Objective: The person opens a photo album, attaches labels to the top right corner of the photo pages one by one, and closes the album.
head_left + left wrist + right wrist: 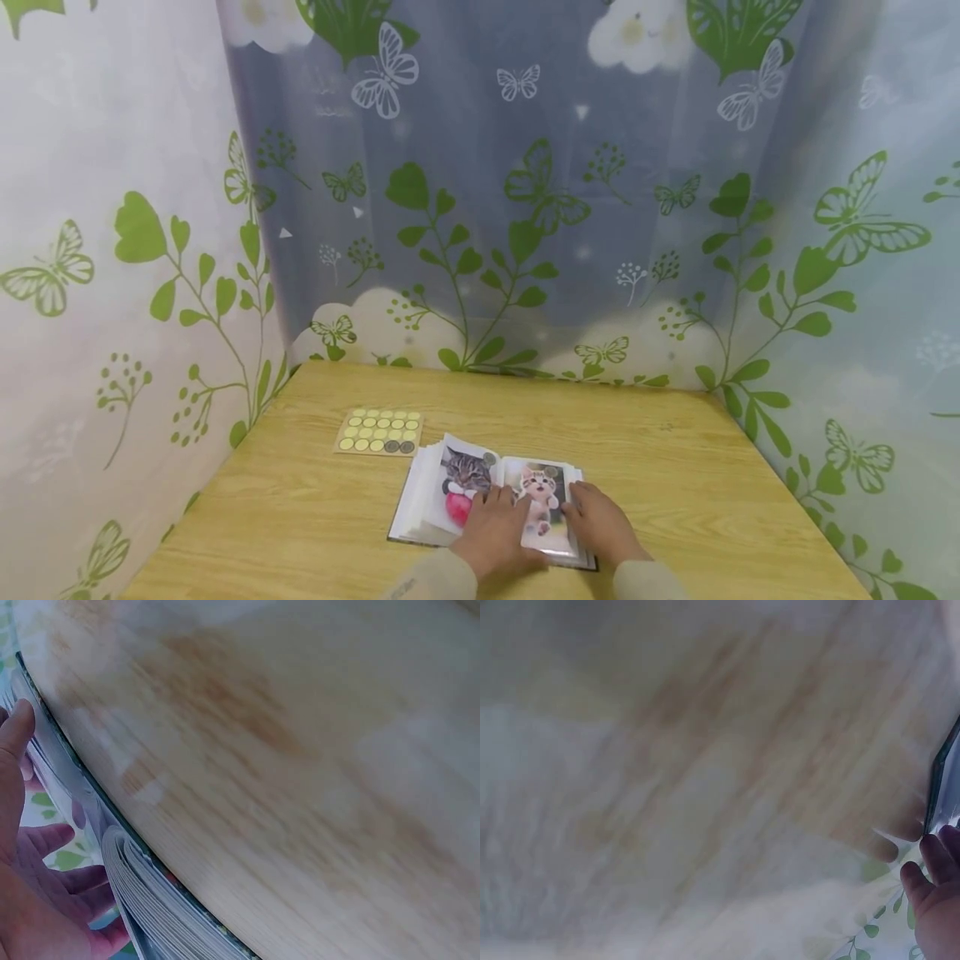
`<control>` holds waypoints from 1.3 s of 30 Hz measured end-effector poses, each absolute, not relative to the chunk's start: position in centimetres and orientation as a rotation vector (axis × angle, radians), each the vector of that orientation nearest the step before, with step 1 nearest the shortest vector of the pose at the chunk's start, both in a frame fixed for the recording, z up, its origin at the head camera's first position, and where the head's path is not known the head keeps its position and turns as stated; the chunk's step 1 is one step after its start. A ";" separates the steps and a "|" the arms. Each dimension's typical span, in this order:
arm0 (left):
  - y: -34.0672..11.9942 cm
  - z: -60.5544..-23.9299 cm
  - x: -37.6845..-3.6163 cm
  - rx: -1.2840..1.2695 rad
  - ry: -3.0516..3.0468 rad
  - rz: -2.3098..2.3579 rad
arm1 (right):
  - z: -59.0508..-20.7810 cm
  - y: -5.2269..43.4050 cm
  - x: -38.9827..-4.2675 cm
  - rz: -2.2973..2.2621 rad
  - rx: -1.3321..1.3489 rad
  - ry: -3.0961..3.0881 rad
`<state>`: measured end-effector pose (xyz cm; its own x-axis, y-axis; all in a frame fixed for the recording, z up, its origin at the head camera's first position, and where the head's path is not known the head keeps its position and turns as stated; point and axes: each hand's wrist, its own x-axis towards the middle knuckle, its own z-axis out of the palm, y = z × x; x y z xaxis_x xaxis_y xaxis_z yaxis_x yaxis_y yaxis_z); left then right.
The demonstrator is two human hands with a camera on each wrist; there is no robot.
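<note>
Photo album with thick white plastic-sleeved pages lies open near the front edge of the pale wood-grain desk, and both hands rest flat on it. Pressing the spread down well seems to call for even pressure close to the spine, so the springy stack of pages stays level and the sleeves do not crease; that is a judgement from how the pages fan up at the left edge.

Going left to right: a small tan sheet of round yellow-green stickers lies on the desk just behind and left of the album, apart from it. The left page shows a grey tabby cat with a pink-red ball, and the left hand covers its lower part with fingers straight and spread, gripping nothing. The right page carries a cartoon kitten picture. The right hand lies on that page's outer edge, its fingers relaxed and flat, likewise holding nothing.

Behind the desk hangs a translucent curtain printed with green leaves and butterflies
</note>
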<state>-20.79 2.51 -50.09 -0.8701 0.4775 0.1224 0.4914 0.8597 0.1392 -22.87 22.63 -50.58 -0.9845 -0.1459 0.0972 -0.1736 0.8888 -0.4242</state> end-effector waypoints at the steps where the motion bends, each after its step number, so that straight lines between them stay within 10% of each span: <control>1: 2.5 -50.0 -20.8 -0.772 -2.958 -0.255 | -50.6 22.6 -22.9 0.679 0.245 -3.000; 39: 1.9 -49.5 -21.4 -0.782 -3.007 -0.311 | -50.4 22.8 -22.7 0.772 0.165 -3.012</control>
<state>-21.36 1.93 -49.52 -0.8744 0.4804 0.0680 0.4842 0.8547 0.1871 -22.72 22.76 -50.42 -0.9940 -0.0958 0.0536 -0.1097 0.8713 -0.4784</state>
